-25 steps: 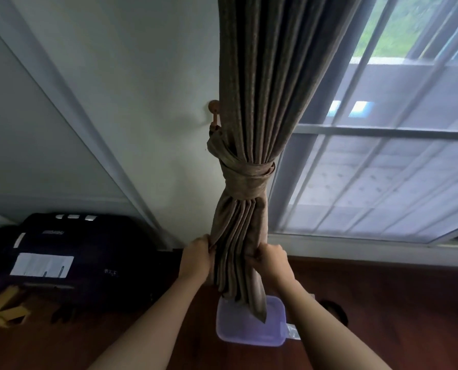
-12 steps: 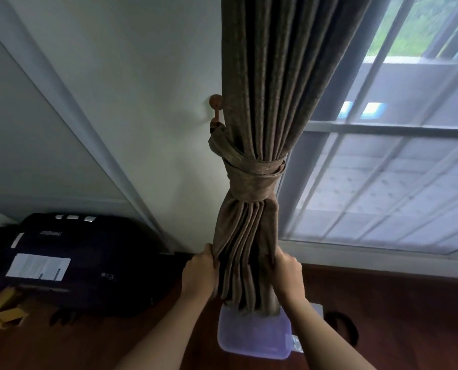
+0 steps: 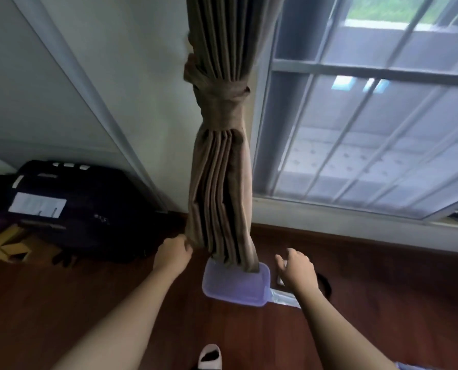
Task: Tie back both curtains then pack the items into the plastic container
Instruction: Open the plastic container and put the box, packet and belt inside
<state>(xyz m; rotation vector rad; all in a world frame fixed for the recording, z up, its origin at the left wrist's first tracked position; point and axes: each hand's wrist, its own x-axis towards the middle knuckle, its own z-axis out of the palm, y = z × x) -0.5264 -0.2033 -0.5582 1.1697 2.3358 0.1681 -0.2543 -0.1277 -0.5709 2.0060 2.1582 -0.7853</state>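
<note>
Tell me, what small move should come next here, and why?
Probably the left hand should release the curtain and both hands go down to the purple plastic container. The tieback is wrapped round the curtain, the right hand is open and off the fabric, and the container lies below the hem.

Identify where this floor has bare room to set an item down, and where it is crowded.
Bare wooden floor lies right of the right hand, below the window sill, and in front of the black bag, left of the left hand. Crowded: under the curtain hem, where the purple plastic container, a clear plastic piece and a dark round object cluster.
</note>
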